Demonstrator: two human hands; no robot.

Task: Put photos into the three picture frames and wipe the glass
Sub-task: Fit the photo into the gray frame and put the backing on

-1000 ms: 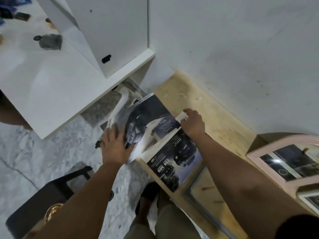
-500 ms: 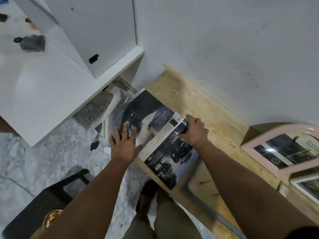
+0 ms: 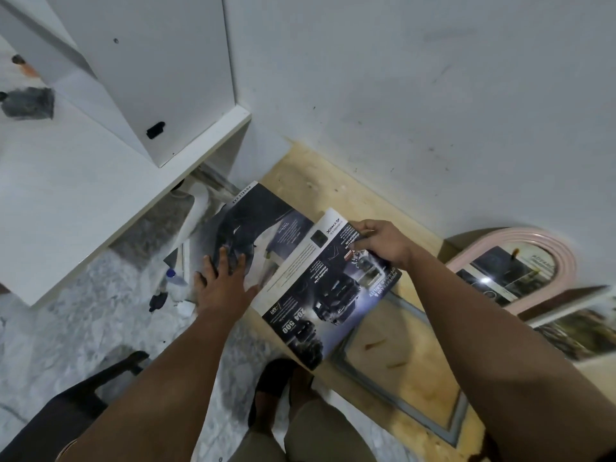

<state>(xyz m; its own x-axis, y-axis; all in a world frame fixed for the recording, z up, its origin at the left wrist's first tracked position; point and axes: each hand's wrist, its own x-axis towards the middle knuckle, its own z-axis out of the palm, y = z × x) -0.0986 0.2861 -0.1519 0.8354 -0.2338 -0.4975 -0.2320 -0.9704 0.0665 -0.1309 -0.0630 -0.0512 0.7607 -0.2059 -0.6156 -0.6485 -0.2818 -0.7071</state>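
A dark car brochure page [image 3: 320, 295] lies across the left end of the wooden bench [image 3: 336, 191], and my right hand [image 3: 380, 243] grips its far edge. My left hand [image 3: 225, 281] presses flat, fingers spread, on a second dark printed sheet [image 3: 263, 215] beside it. A grey rectangular frame [image 3: 400, 378] lies flat on the bench just right of the brochure; bare wood shows through it. A pink arched frame [image 3: 540, 248] with a photo in it leans at the right. A white frame [image 3: 580, 325] holding a picture lies below the pink one.
A white desk [image 3: 66, 181] with a cabinet panel stands at left. A small bottle [image 3: 175, 278] and dark bits lie on the marble floor [image 3: 66, 328] under it. A black chair [image 3: 66, 411] is at lower left, my legs and shoes below. The white wall is behind.
My right hand has lifted and drawn the brochure page to the right, toward the grey frame. My left hand stays pressed on the other sheet. The view has shifted slightly.
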